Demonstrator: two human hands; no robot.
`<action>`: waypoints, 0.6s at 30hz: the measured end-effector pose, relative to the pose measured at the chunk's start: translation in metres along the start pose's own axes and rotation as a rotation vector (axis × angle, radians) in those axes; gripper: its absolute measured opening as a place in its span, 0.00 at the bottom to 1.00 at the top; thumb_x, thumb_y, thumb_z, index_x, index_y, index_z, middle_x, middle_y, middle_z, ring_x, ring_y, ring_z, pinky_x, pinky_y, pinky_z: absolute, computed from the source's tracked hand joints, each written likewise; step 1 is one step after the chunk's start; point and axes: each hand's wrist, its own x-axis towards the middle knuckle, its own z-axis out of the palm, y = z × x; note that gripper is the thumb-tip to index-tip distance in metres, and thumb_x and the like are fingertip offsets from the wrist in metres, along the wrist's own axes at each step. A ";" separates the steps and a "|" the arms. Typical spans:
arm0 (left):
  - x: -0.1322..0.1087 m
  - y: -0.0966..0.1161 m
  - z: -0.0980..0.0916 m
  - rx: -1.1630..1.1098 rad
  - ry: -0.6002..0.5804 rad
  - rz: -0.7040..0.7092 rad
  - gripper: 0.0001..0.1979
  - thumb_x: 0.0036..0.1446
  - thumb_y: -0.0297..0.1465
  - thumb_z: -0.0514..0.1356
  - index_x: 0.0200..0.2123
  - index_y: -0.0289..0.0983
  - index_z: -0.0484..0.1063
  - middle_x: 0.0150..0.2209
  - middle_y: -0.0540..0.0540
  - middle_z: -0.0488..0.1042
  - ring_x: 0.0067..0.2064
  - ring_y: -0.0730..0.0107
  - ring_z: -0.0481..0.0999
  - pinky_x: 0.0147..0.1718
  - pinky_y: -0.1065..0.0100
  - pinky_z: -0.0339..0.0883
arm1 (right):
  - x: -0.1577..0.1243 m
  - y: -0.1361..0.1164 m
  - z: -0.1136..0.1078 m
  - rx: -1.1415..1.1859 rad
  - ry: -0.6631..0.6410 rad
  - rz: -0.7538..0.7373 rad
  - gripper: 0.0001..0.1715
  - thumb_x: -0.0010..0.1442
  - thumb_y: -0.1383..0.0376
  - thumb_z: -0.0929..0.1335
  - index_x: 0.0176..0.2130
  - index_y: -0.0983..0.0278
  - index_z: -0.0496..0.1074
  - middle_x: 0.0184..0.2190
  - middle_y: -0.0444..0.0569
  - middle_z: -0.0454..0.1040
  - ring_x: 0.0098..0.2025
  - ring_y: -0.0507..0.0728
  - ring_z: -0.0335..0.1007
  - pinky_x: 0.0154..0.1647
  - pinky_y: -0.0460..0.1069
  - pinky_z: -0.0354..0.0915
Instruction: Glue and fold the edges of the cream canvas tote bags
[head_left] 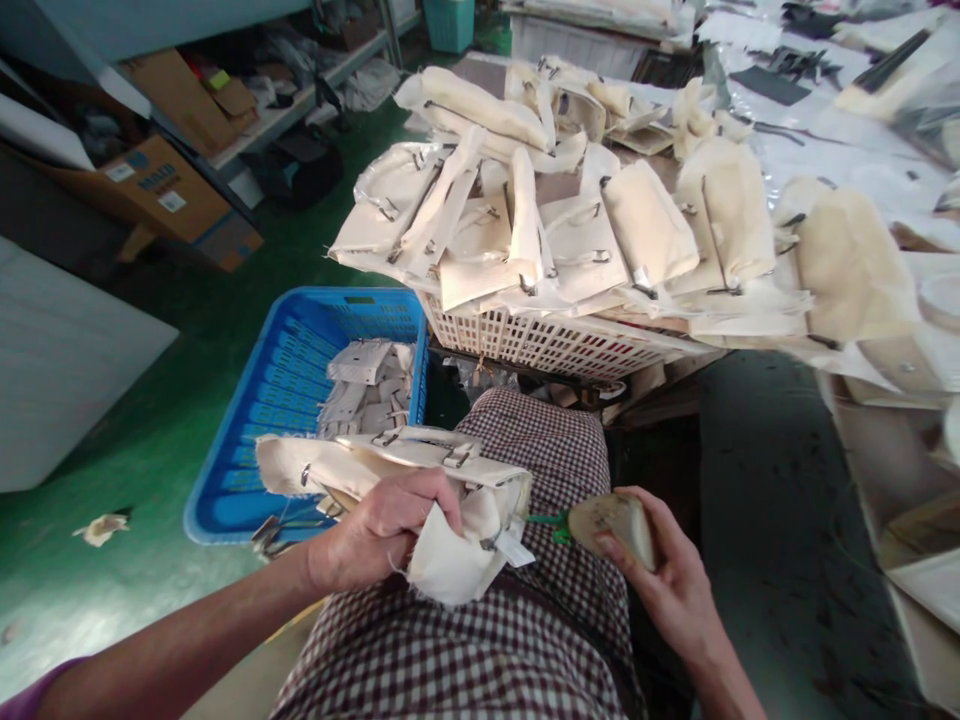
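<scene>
My left hand (401,530) is closed round a cream-coloured bag (420,455) above my lap. The bag has frayed edges, dark metal buckles and a small white tag (514,549) at its right end. A folded flap (446,565) hangs below my fingers. In my right hand (667,570) is a rounded, yellowish hand tool (611,525) with a thin green tip. That tip points left, close to the bag's right end; I cannot tell whether they touch. A checked apron (450,660) covers my lap beneath both hands.
At my left, a blue basket (262,390) on the green floor holds several pale pieces. Ahead, many similar cream bags (570,245) lie piled over a white basket (540,340). A dark board (787,520) is at the right. Cardboard boxes (161,190) stand at the left shelf.
</scene>
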 end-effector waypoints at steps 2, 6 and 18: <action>-0.001 0.001 0.000 0.001 0.002 -0.003 0.09 0.60 0.22 0.60 0.29 0.34 0.78 0.32 0.44 0.78 0.34 0.69 0.77 0.33 0.74 0.70 | -0.001 0.001 0.000 0.013 0.018 0.015 0.30 0.54 0.50 0.75 0.52 0.57 0.69 0.44 0.49 0.75 0.43 0.61 0.73 0.43 0.53 0.71; -0.002 0.001 -0.001 -0.029 -0.002 -0.061 0.07 0.59 0.23 0.61 0.30 0.33 0.79 0.32 0.44 0.78 0.34 0.68 0.77 0.33 0.74 0.70 | 0.002 0.008 0.004 0.023 0.146 -0.008 0.31 0.53 0.51 0.75 0.53 0.57 0.69 0.47 0.50 0.73 0.46 0.61 0.72 0.46 0.54 0.71; -0.004 0.000 0.000 -0.021 0.001 -0.033 0.08 0.61 0.26 0.61 0.30 0.33 0.79 0.33 0.43 0.78 0.34 0.67 0.78 0.34 0.73 0.71 | 0.003 0.008 -0.007 0.186 0.030 0.086 0.32 0.51 0.53 0.77 0.52 0.58 0.71 0.45 0.49 0.76 0.44 0.60 0.73 0.43 0.51 0.72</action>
